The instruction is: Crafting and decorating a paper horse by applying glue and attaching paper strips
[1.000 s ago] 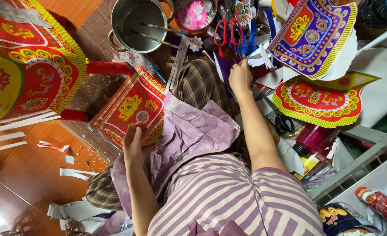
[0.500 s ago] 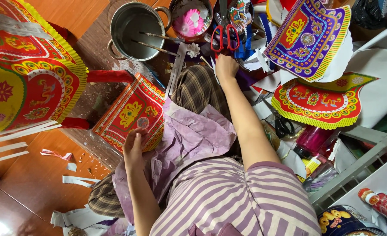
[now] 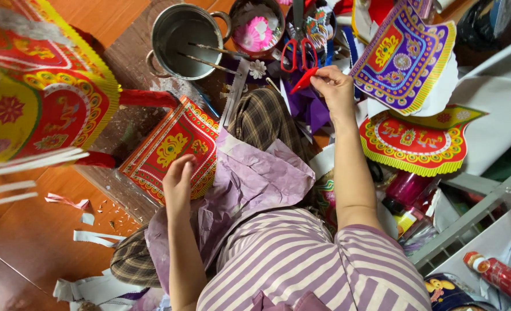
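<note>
Red paper scrap [image 3: 304, 79]: pinched in my right hand [image 3: 336, 86], just below the red-handled scissors [image 3: 298, 52]. Left hand [image 3: 178, 183]: open, fingertips resting on the red-and-gold decorated sheet [image 3: 172, 148].

Quick count: 1 steel pot [image 3: 187, 39] w/ 2 sticks [image 3: 209, 56] in it, 1 pr red-handled scissors [image 3: 298, 50], 1 bowl [image 3: 259, 26] of pink paper flowers, approx 4 big ornate paper cutouts [image 3: 403, 55], 1 red canister [image 3: 500, 278], 2 hands.
</note>
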